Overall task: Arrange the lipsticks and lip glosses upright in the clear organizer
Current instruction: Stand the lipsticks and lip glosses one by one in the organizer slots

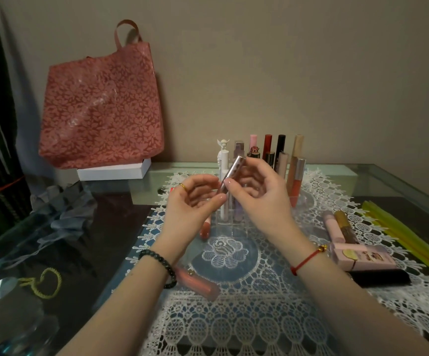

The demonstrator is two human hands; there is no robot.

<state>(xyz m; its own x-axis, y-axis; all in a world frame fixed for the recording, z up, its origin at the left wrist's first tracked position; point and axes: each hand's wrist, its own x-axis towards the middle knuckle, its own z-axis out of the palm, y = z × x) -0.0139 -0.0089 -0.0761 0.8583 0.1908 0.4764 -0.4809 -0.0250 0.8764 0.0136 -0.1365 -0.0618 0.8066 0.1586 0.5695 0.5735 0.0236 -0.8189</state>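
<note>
Both hands [195,199] [257,194] pinching one tilted gloss tube [230,176] above organizer [230,222] at mid tabletop [388,181]; risk: knocking the standing tubes [267,147] over if lowered at this slant into crowded slots.

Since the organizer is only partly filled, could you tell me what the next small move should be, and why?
Probably lower the metallic pink tube, held tilted between the left hand and right hand, upright into an empty front cell of the clear organizer. Several tubes already stand in its back rows, while the front cells look free, just below the hands.
</note>
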